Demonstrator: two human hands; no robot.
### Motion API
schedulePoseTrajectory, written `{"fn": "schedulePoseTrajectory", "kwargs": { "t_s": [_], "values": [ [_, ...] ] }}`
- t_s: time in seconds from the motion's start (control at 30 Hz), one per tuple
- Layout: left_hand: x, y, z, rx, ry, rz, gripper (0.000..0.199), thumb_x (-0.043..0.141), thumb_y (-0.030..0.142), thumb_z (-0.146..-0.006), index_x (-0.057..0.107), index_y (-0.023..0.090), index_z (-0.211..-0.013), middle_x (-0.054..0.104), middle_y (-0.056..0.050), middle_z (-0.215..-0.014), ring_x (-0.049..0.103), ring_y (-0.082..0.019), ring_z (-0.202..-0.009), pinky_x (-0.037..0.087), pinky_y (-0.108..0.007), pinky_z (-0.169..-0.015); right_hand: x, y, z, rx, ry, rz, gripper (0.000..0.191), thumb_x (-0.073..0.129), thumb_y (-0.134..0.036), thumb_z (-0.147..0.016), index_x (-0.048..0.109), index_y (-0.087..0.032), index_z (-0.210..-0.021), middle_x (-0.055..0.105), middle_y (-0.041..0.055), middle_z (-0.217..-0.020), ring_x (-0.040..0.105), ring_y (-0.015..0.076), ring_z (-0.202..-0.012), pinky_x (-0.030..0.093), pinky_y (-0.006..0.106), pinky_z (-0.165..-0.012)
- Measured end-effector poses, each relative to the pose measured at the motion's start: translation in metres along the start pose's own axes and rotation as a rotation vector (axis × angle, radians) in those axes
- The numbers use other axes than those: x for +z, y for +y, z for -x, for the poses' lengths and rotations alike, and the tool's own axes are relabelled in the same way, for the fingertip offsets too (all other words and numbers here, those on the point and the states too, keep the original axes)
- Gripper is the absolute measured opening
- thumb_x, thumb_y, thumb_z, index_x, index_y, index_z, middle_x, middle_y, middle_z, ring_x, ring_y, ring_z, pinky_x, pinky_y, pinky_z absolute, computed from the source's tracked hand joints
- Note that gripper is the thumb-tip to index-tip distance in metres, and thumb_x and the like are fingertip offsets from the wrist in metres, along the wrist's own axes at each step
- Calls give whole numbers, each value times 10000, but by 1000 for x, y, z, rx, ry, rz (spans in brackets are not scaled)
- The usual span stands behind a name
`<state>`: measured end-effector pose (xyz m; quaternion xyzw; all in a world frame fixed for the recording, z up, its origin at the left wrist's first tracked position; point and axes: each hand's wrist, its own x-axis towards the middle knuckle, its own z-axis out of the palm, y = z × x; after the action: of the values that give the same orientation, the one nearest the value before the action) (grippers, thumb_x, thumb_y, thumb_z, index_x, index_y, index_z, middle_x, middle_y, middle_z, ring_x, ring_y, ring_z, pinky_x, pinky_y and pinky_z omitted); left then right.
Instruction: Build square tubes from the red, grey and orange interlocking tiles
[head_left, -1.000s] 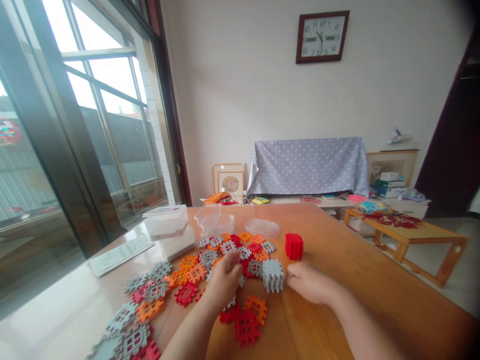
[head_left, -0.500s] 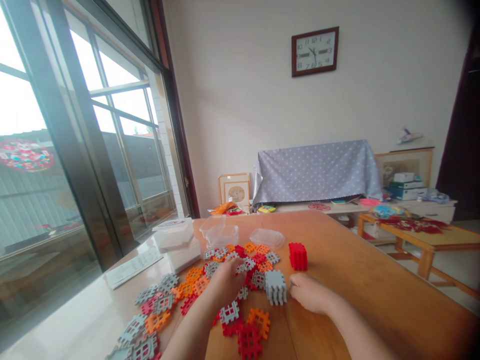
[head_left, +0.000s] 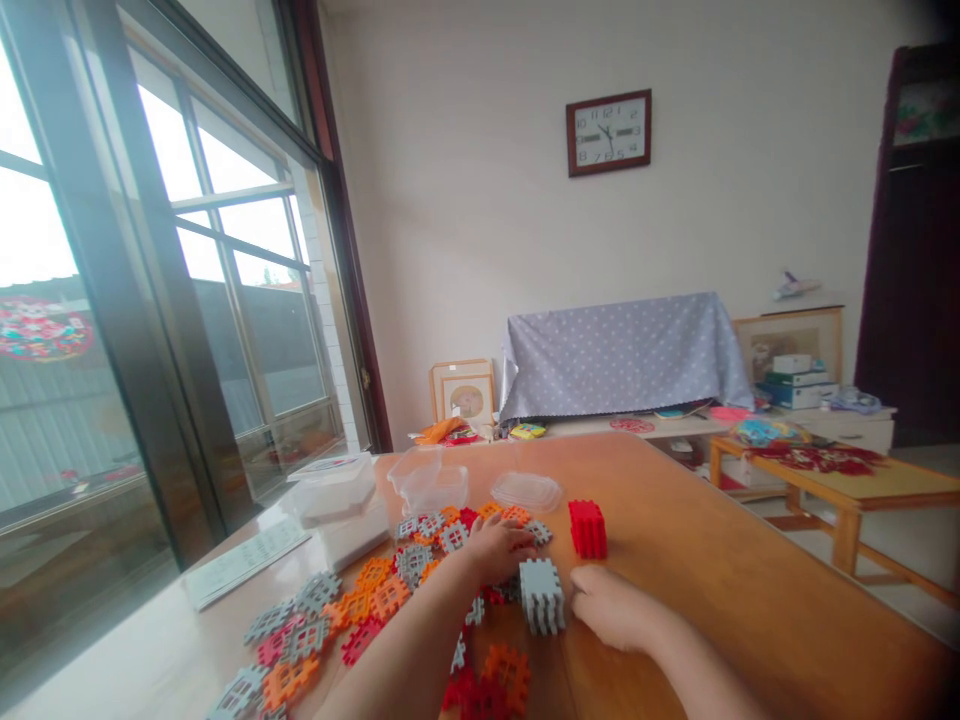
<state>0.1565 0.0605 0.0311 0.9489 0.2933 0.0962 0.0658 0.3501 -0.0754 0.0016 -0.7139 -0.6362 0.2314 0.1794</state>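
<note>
My left hand (head_left: 499,548) reaches over the far part of a spread of plastic lattice blocks, its fingers apart and low over grey and orange ones. Its palm side is hidden, and no block shows in its fingers. On the table, my right hand (head_left: 606,606) is closed with its fingers curled, just right of a neat stack of grey lattice blocks (head_left: 541,597). Behind that hand stands a stack of red lattice blocks (head_left: 588,529). Loose orange blocks (head_left: 390,597) and grey blocks (head_left: 319,593) lie left of my left forearm; a red block (head_left: 484,697) lies near the front.
Clear plastic tubs (head_left: 431,485) and a clear lid (head_left: 526,490) sit behind the blocks. White boxes (head_left: 334,490) and a printed sheet (head_left: 247,560) lie at the left by the window. Beyond the wooden table (head_left: 697,560) stands a low bench (head_left: 840,480) at the right.
My left hand has moved right and farther over the blocks, with its fingers now toward the grey stack. My right hand stays closed beside that stack. The view has shifted slightly.
</note>
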Motion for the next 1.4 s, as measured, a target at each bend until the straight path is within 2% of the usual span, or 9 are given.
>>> {"fn": "schedulePoseTrajectory", "kwargs": {
  "t_s": [0.27,0.57,0.77,0.9,1.0,1.07,1.17,1.27,1.4],
  "values": [
    [-16,-14,36,-117,7,-143,265,562,322,-864,706,317,-1086,686,-45,-1207,530,-300,-1219,255,-572,-1148,5,4,-1,3,-16,-53,88,508,-220,-844,544,-203,-766,527,-32,-644,435,114,-570,246,237,-555],
    [-49,-23,96,-213,113,-163,346,538,141,-790,708,286,-1055,681,-44,-1209,517,-263,-1237,284,-444,-1145,4,3,4,10,-37,-98,104,496,-243,-873,545,-208,-787,511,-31,-575,424,120,-545,247,238,-546],
    [-68,-31,125,-522,224,-200,394,502,83,-765,700,271,-1049,702,-48,-1160,581,-249,-1151,366,-379,-1066,6,7,2,-16,-78,-124,123,460,-254,-892,516,-218,-788,515,-34,-552,472,126,-529,261,240,-541],
    [-67,-15,133,-675,356,-164,335,486,161,-828,671,248,-1094,713,-61,-1144,609,-270,-1087,419,-386,-987,7,9,0,-6,-100,-141,102,449,-234,-883,491,-223,-791,482,-43,-505,485,134,-487,263,242,-519],
    [-55,12,128,-551,365,2,324,491,181,-839,658,239,-1111,718,-58,-1120,625,-248,-1063,452,-353,-943,7,8,0,-10,-101,-148,123,450,-227,-879,475,-223,-759,505,-35,-511,500,135,-497,265,240,-516],
    [-45,32,123,-424,350,73,337,467,181,-865,652,246,-1139,708,-55,-1155,613,-238,-1107,426,-376,-1009,7,8,1,-11,-102,-150,133,455,-238,-883,472,-221,-752,517,-31,-518,508,133,-502,268,236,-518],
    [-33,53,119,-233,262,76,394,445,182,-895,632,326,-1210,700,-17,-1208,540,-253,-1248,183,-541,-1188,6,8,2,-3,-117,-165,139,459,-271,-893,479,-223,-764,508,-35,-507,505,134,-489,278,232,-514],
    [-25,58,118,-149,154,41,356,440,238,-932,645,366,-1194,719,-2,-1169,502,-276,-1292,37,-613,-1197,9,10,1,18,-133,-197,160,455,-300,-900,476,-226,-759,486,-38,-482,489,134,-468,276,229,-495],
    [-20,50,119,-155,118,-26,304,485,365,-933,654,342,-1186,693,-41,-1189,568,-286,-1164,113,-614,-1178,14,16,-3,35,-167,-215,213,452,-389,-920,496,-228,-787,473,-37,-458,474,133,-446,268,224,-473]
  ]
}}
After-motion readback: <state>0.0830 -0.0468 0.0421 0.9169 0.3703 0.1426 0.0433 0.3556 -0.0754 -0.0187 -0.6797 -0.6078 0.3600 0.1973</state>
